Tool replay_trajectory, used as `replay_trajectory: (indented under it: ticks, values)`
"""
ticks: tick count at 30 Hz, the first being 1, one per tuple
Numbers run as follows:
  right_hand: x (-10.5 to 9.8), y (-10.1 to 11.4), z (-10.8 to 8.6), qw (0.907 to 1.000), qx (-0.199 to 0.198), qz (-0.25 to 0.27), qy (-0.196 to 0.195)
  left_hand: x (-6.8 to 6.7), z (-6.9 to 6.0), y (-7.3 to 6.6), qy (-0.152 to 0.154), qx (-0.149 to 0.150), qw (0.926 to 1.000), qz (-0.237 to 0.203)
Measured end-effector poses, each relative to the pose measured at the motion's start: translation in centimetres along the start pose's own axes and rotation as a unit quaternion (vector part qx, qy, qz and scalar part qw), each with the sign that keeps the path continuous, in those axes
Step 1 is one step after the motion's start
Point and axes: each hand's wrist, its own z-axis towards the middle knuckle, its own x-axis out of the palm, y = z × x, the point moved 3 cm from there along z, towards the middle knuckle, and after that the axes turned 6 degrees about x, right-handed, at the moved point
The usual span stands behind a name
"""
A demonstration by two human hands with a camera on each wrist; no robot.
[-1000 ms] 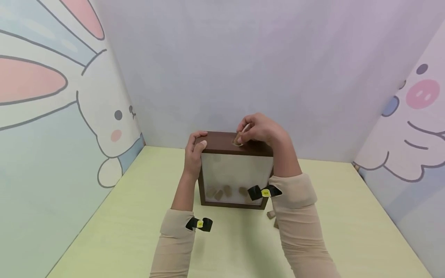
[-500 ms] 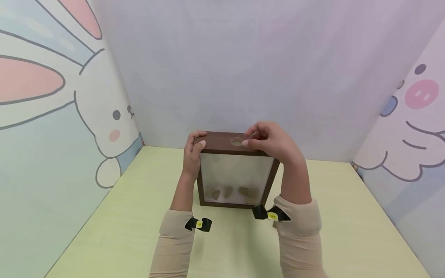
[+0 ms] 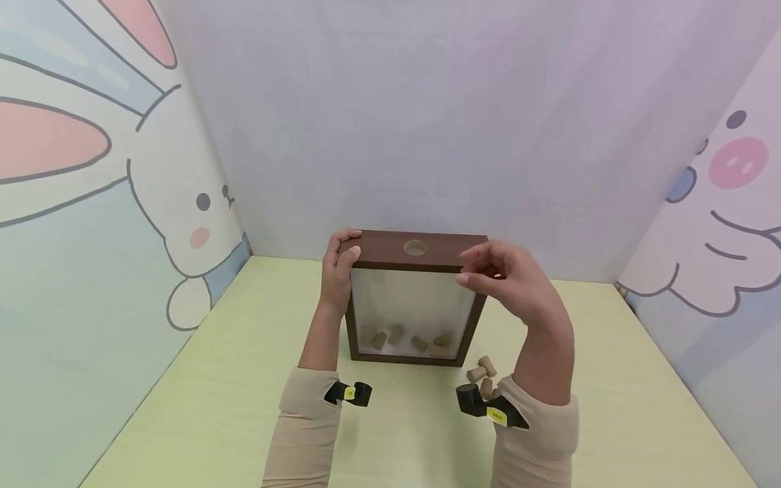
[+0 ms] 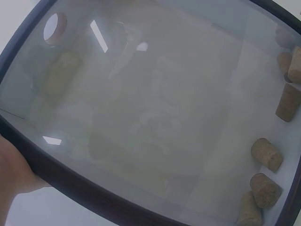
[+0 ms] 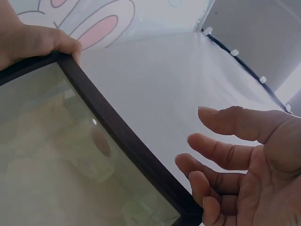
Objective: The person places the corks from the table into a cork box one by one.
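A dark wooden box (image 3: 381, 249) with a clear front panel stands upright on the table, a round hole (image 3: 416, 248) in its top. My left hand (image 3: 337, 274) grips its top left corner, thumb at the front edge and fingers over the top. Inside, several corks (image 4: 266, 154) lie along the bottom. My right hand (image 3: 518, 285) is in front of the box's top right corner, holding nothing, its fingers loosely bent and thumb apart from them. In the right wrist view its fingers (image 5: 221, 150) show with a gap to the thumb.
Several loose corks (image 3: 477, 374) lie on the pale green table (image 3: 244, 413) to the right of the box, partly hidden by the right wrist camera (image 3: 470, 400). A pale curtain wall (image 3: 390, 122) rises behind, with cartoon-printed walls on both sides.
A second ago my right hand pinched a cork at the hole. The cork has left the fingers, and the hand has moved right and toward me. My left hand has stayed on the box.
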Motion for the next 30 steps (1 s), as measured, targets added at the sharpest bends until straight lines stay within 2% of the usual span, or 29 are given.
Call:
replay_trajectory:
  ticks: [7, 16, 23, 30]
  values:
    - [0.0, -1.3, -1.1, 0.9988, -0.041, 0.004, 0.027, 0.0, -0.1, -0.1, -0.003, 0.001, 1.0, -0.001]
    - [0.2, -4.3, -2.6, 0.9959, -0.052, 0.032, 0.067, 0.0, -0.1, 0.0, -0.001, -0.001, 1.0, -0.004]
    - [0.4, -7.0, -4.0, 0.9963, -0.028, 0.034, 0.074, 0.2, -0.1, 0.0, 0.0, -0.001, 1.0, -0.004]
    - [0.2, -9.8, -4.8, 0.9957, 0.006, 0.062, 0.069, 0.1, 0.0, -0.3, 0.0, -0.008, 1.0, -0.003]
